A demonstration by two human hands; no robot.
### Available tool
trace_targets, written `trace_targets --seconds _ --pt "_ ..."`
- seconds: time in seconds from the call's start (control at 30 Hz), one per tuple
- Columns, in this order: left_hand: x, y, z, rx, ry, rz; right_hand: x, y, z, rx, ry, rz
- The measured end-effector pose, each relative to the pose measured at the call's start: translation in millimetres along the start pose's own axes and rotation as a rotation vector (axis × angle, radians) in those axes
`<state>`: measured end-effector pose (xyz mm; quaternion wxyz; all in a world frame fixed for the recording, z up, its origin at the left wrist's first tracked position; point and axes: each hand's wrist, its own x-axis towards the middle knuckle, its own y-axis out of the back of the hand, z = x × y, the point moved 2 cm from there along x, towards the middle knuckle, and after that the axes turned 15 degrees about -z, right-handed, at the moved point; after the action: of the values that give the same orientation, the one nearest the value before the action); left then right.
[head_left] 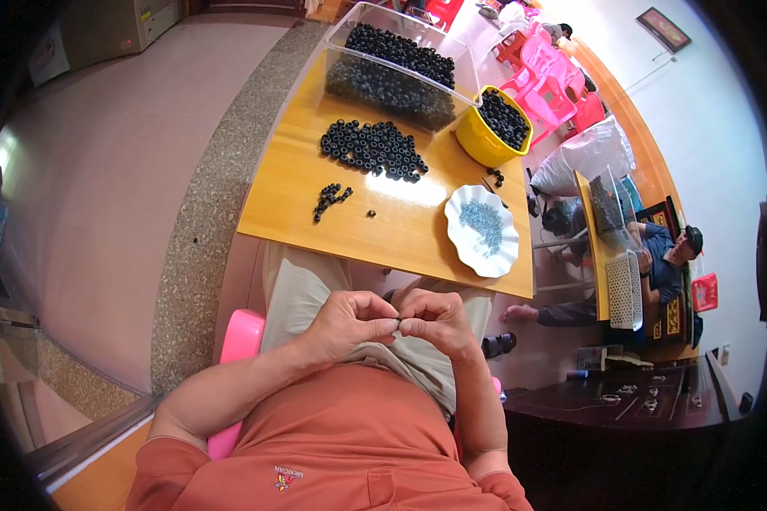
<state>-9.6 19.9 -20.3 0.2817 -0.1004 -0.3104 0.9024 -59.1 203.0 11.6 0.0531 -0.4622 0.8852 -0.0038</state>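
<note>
In front of my belly, over my lap, my left hand [349,324] and my right hand [437,322] meet with thumbs and forefingers pinched together. Whatever sits between the fingertips is tiny and mostly covered, so I cannot make it out. Just beyond them is the wooden table [315,226]. On it lie a spread of black ring-shaped pieces [375,152], a smaller cluster of black pieces [328,200] and one lone small piece [371,214]. A white scalloped plate [504,255] at the right holds small clear bluish beads [481,226].
A clear plastic bin [383,64] and a yellow tub [477,146], both full of black pieces, stand at the table's far side. Pink chairs [547,81] are beyond. Another person [669,255] sits at a side table [601,255] to the right.
</note>
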Motion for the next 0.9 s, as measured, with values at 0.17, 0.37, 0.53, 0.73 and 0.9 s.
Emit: trace_targets --seconds 0.17,0.37,0.53,0.73,0.9 --pt "0 -1 2 -0.037 0.003 0.032 1 0 7 -0.126 0.087 0.031" --pt "1 7 -3 -0.155 -0.024 0.132 6 -17 4 -0.624 0.246 0.152" --pt "0 9 0 -0.217 -0.069 0.148 10 -27 -4 -0.912 0.341 0.231" --pt "1 9 -1 -0.200 -0.144 0.171 15 -18 0 -0.673 0.299 0.158" --pt "0 7 9 -0.235 -0.195 0.210 29 -8 -7 -0.500 0.268 0.141"
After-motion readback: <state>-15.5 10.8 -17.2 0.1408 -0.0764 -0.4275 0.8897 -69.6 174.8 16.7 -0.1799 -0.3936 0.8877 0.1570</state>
